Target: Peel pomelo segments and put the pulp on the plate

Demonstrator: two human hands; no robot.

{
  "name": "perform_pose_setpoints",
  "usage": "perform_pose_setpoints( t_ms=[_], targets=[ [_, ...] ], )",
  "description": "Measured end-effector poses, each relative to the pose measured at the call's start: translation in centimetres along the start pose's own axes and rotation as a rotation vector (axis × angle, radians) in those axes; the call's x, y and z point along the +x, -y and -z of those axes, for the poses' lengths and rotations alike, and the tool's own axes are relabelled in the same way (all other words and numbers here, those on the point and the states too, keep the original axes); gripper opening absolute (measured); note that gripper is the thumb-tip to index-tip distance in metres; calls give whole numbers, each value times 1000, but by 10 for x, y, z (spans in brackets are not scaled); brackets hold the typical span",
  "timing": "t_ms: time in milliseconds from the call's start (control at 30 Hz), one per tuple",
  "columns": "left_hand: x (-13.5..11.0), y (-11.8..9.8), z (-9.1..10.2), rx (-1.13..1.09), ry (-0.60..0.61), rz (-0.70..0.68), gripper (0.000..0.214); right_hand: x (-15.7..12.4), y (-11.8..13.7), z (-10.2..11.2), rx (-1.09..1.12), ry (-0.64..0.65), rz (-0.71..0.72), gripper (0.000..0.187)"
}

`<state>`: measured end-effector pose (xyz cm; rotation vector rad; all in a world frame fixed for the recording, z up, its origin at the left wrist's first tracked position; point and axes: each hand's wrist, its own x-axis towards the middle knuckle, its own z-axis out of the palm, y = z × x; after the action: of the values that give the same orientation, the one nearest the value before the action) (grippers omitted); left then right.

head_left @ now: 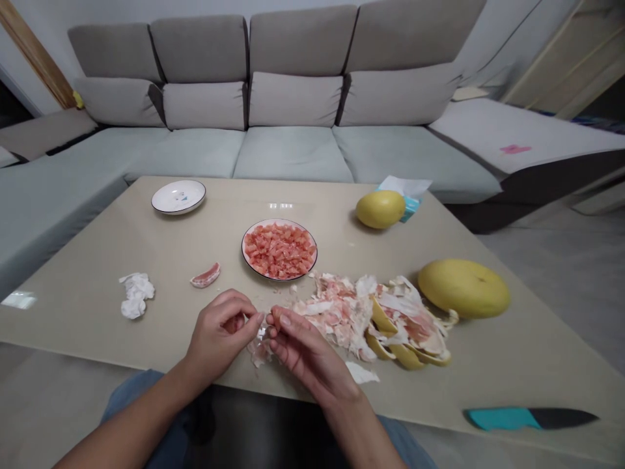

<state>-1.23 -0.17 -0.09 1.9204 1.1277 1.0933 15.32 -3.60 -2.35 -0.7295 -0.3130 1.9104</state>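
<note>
A grey sectional sofa (293, 98) fills the room behind a low table with a beige glass top (88, 260). Toward the right of the table lies a heap of pomelo rind and pink-white pith (371, 319), with a large whole pomelo (463, 288) just beside it. A smaller pomelo (380, 209) sits farther back, against a tissue packet (409, 198). A knife with a teal handle (502, 418) lies near the front right corner. At the centre sits a round plate of chopped pink pulp (279, 249), with a small white plate (178, 197) behind it to the left. Crumpled white membrane (137, 295) and a single peeled segment (206, 275) lie on the left. The left hand (219, 332) and right hand (307, 352) meet over the table's near edge, just in front of the heap. Their fingers are curled, and the fingertips (276, 319) of both pinch a small shred of white membrane (262, 332) between them.
</note>
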Motion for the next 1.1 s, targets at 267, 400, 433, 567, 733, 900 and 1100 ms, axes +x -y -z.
perform_pose_setpoints(
  t_ms=[267, 400, 433, 567, 733, 900, 1100],
  targets=[
    [-1, 3, 1, 36, -4, 41, 13, 1, 1, -1, -68, -67, 36, 25],
    [3, 6, 1, 134, 147, 78, 19, -2, 8, 6, -292, -226, 221, 30],
    [3, 8, 0, 148, 172, 73, 23, -3, 10, 8, -370, -281, 291, 31],
    [3, 14, -5, 100, 79, 123, 13, 2, 27, 13, -750, -432, 581, 27],
    [5, 26, -8, -31, 67, 163, 12, 52, 67, 8, -1014, -505, 806, 24],
    [12, 33, -11, -223, 14, 266, 30, 91, 98, 7, -1139, -546, 883, 19],
    [14, 29, -13, -881, -14, 642, 23, 38, 55, -7, -1220, -406, 823, 16]
  ],
)
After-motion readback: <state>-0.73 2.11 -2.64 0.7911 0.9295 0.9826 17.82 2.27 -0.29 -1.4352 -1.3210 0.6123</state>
